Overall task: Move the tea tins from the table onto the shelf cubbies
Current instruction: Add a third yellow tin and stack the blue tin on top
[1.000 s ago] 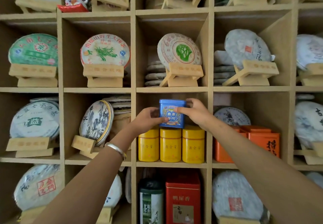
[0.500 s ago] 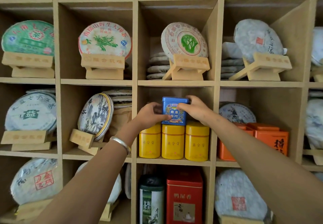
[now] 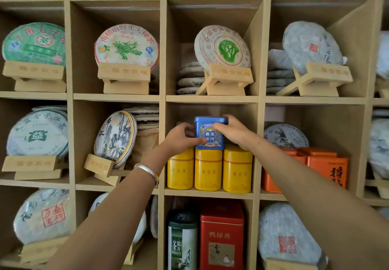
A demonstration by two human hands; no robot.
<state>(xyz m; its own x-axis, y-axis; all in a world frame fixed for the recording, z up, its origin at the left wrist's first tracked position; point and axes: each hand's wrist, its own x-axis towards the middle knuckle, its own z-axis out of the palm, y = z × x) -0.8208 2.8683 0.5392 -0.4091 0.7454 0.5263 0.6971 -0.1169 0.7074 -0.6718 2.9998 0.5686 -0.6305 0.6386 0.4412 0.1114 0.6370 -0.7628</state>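
A small blue square tea tin sits on top of three yellow tins in the middle cubby of the wooden shelf. My left hand grips the blue tin's left side, thumb across its front. From the right, my right hand holds its upper right corner. Both arms reach up from the bottom of the view. The blue tin's base rests on the middle yellow tin's lid.
Orange tins fill the cubby to the right. A red tin and a green-and-white tin stand in the cubby below. Round wrapped tea cakes on wooden stands occupy the surrounding cubbies. A silver bracelet circles my left wrist.
The blue tin has settled slightly lower onto the yellow tins. Both hands stay on it. The view has shifted a little downward along the shelf.
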